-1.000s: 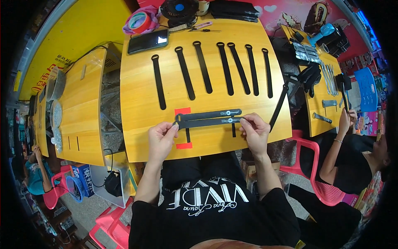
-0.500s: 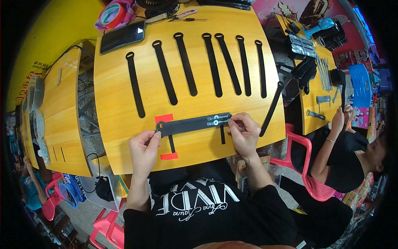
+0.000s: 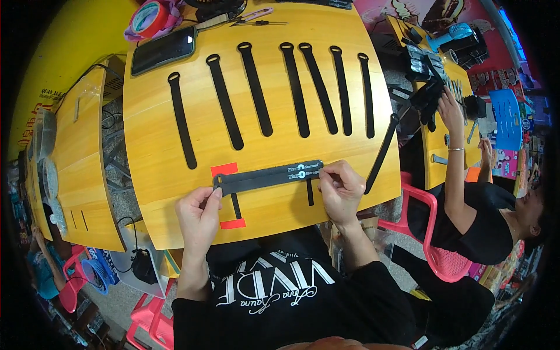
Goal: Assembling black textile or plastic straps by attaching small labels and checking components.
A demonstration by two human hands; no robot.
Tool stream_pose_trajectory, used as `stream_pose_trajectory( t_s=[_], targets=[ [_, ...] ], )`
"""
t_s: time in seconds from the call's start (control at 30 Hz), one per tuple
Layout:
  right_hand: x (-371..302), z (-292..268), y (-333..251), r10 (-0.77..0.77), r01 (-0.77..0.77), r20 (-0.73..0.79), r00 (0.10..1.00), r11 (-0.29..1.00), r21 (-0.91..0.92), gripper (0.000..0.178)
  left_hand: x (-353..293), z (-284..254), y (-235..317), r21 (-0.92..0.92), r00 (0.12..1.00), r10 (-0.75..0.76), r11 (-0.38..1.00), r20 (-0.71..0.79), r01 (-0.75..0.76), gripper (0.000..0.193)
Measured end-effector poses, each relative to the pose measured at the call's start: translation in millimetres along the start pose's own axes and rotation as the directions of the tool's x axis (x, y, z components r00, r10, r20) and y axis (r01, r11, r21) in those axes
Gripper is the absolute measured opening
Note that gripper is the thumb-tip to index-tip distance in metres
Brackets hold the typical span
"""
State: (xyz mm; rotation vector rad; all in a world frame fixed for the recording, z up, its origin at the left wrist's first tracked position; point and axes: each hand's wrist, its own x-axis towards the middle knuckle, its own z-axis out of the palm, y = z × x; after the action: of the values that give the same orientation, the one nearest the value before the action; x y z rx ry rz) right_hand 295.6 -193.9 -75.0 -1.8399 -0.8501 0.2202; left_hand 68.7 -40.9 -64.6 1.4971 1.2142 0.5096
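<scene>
Between my hands lies a pair of black straps (image 3: 256, 178), stretched side by side with pale printing near the right end. At their left end, by the eyelet, my left hand (image 3: 198, 213) pinches them between thumb and fingers. My right hand (image 3: 341, 189) is closed on the opposite end. Beneath the straps, a short black strip (image 3: 236, 207) runs between an upper red tape piece (image 3: 224, 170) and a lower red tape piece (image 3: 233, 224). Another short black strip (image 3: 310, 192) shows below the straps near my right hand.
Several black straps (image 3: 254, 87) with eyelets lie in a row across the yellow table (image 3: 151, 125). One more strap (image 3: 382, 154) sits at the right edge. A phone (image 3: 163, 51) and red tape roll (image 3: 150, 22) are far left. A co-worker's hand (image 3: 450, 111) reaches over the right table.
My hands and the straps have hardly moved relative to the table; the view has shifted slightly. The co-worker's arm has reached forward to black items on the right table.
</scene>
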Motion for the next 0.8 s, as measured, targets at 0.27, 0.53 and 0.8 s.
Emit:
stream_pose_trajectory(
  t_s=[0.27,0.53,0.8],
  targets=[
    [4.0,3.9,-6.4,-0.069,0.067,-0.032,0.997,0.996,-0.06,0.012,1.7,0.2,1.8,0.061,1.0,0.01,0.998,-0.006,-0.01,0.012],
    [5.0,4.4,-9.9,-0.09,0.086,-0.027,0.996,0.989,-0.122,0.013,2.9,-0.5,2.7,0.079,1.0,0.017,0.997,-0.003,-0.017,0.013],
    [4.7,5.5,-9.4,-0.102,0.096,-0.036,0.994,0.986,-0.134,0.012,1.2,2.1,2.6,0.078,0.999,0.014,0.997,-0.029,-0.012,0.013]
  ],
)
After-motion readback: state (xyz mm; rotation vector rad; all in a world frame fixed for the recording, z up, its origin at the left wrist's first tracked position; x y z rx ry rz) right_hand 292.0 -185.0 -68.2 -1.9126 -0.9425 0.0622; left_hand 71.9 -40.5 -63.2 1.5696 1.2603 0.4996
